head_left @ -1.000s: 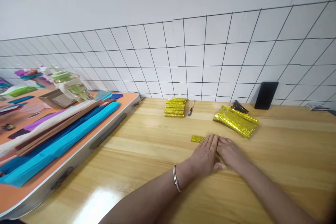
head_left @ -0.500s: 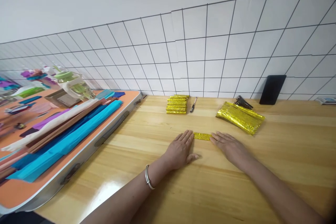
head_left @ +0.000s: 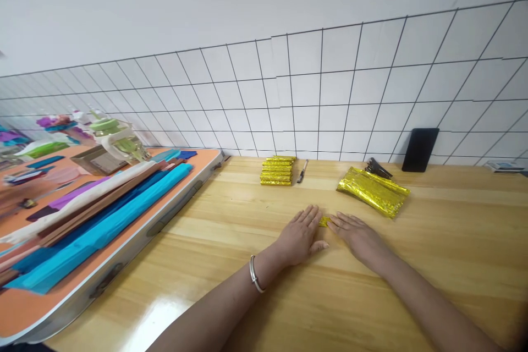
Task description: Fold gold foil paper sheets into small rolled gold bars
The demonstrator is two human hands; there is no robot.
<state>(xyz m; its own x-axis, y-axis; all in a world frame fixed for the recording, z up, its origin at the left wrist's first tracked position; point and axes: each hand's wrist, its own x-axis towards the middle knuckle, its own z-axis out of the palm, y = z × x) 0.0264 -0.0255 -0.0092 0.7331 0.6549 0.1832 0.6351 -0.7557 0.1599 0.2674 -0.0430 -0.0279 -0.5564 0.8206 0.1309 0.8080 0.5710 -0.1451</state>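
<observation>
A small gold foil strip [head_left: 324, 221] lies flat on the wooden table [head_left: 231, 220], mostly covered by my fingers. My left hand [head_left: 300, 235] is laid flat over its left part, fingers stretched out and thumb apart. On its right end press the fingertips of my right hand [head_left: 358, 239], which is also flat and open. Only a short piece of the gold shows between the two hands. Behind them is a stack of folded gold foil pieces [head_left: 277, 171], with a pen [head_left: 302, 171] beside it. To the right rests a larger gold foil packet [head_left: 373, 191].
A black clip [head_left: 378, 168] touches the packet's back edge. A black phone-like slab [head_left: 420, 149] leans on the tiled wall. At left, an orange-topped folding table [head_left: 25, 302] holds rolls of coloured paper [head_left: 119, 220], a cardboard box [head_left: 98, 161] and a green-lidded bottle [head_left: 117, 140].
My left hand has slid right along the gold strip, toward my right hand, covering more of it. My right hand has stayed nearly in place. The view has tilted slightly upward.
</observation>
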